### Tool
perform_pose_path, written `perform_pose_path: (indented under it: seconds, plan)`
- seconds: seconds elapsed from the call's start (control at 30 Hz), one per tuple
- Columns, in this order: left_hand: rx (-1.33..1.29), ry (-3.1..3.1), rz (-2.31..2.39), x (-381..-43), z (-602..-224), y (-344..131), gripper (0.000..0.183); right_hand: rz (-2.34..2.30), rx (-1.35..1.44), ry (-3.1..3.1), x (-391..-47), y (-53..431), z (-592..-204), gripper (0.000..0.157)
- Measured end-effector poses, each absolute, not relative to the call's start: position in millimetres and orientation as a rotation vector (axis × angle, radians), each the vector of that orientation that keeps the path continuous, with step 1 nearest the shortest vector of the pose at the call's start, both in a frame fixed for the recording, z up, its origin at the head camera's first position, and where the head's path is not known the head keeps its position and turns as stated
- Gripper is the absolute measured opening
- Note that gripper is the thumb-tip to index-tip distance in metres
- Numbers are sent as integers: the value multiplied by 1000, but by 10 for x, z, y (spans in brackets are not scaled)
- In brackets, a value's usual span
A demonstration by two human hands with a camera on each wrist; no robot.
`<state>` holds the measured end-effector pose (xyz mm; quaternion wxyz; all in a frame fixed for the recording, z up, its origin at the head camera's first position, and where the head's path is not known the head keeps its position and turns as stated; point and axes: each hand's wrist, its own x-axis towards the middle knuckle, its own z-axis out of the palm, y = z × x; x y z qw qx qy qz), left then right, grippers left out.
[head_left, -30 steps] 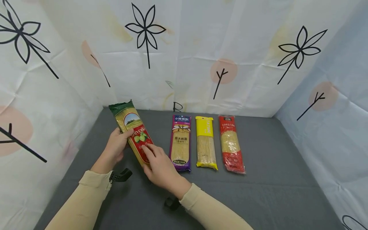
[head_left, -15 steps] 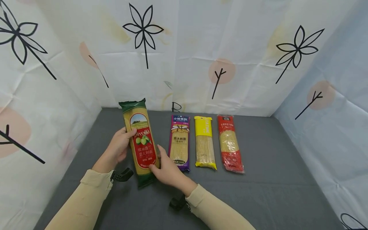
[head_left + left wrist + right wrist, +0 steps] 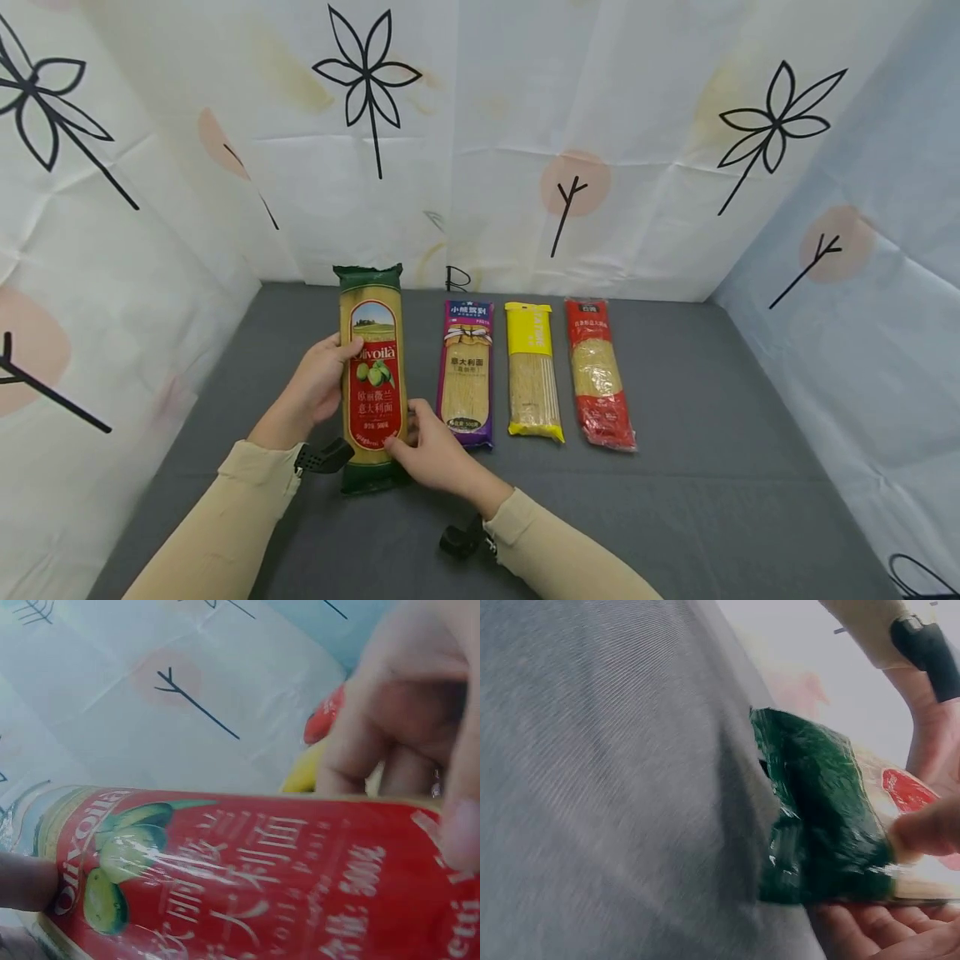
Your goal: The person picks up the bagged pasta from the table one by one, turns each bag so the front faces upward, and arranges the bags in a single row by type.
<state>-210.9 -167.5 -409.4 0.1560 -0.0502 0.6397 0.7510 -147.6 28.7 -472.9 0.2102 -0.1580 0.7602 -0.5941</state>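
A green-ended spaghetti packet (image 3: 375, 392) with a red label stands nearly straight up and down in the head view, at the left of the row. My left hand (image 3: 315, 385) grips its left edge, thumb on the label near the brand name. Lower down on the right edge, my right hand (image 3: 437, 450) pinches it, with the thumb on the front. In the right wrist view the green end (image 3: 821, 810) appears raised off the cloth, and fingers lie beneath the packet. The left wrist view shows the red label (image 3: 247, 877) close up.
To the right lie a purple pasta packet (image 3: 467, 375), a yellow noodle packet (image 3: 534, 375) and a red noodle packet (image 3: 602, 375), side by side on the grey cloth (image 3: 705, 400). Patterned white curtains (image 3: 495, 100) enclose the back and sides.
The spaghetti packet has turned from a leftward tilt to nearly straight and moved slightly right. My right hand has gone from touching the label to pinching the lower right edge.
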Motion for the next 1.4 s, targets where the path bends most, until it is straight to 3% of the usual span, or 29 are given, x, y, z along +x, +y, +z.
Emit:
perform_pose_path:
  seconds: [0.37, 0.63, 0.93, 1.2, 1.4]
  plan:
    - [-64, 2116, 1961, -2115, -4250, -1599, 59, -1865, -371, 2053, -1532, 242, -4701, 45]
    - [-1, 2297, 1536, -2094, -4502, -1609, 77, -1982, -171, 1959, -1596, 190, -4701, 40]
    - [-28, 2311, 1511, -2136, -4559, -1676, 73, -1884, -93, 2051, -1704, 127, -4728, 38]
    - [-47, 2353, 1554, -2158, -4641, -1770, 63, -1679, -236, 2267, -1774, 25, -4736, 60]
    - [72, 2420, 1398, -2103, -4722, -1811, 67, -1382, -326, 2489, -1722, -7, -4773, 67]
